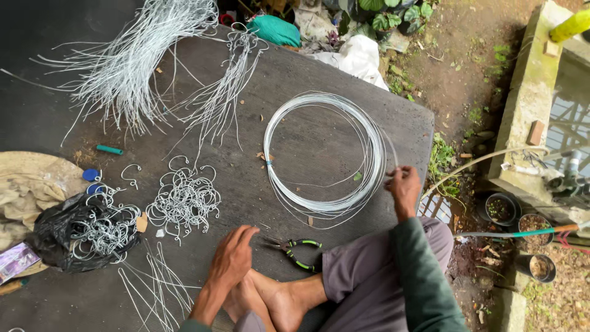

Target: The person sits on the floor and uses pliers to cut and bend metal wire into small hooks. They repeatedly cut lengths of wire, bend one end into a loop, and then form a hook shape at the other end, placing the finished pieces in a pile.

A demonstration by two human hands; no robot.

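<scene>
A coil of silvery wire (289, 123) lies on the dark ribbed mat (319, 67) in front of me. My right hand (404, 187) is closed on the coil's right edge, pinching a strand. Resting palm down near my crossed bare feet (276, 298) is my left hand (232, 253), fingers apart, holding nothing. Pliers with green and black handles (298, 249) lie just right of that hand. A pile of bent wire hooks (184, 200) sits to the left of the coil.
Bundles of straight cut wires (132, 58) lie at the far left, more near my left knee (153, 289). A black bag of hooks (80, 233) sits on a cloth at left. Beyond the mat's right edge are soil, pots (501, 209) and a concrete ledge (528, 92).
</scene>
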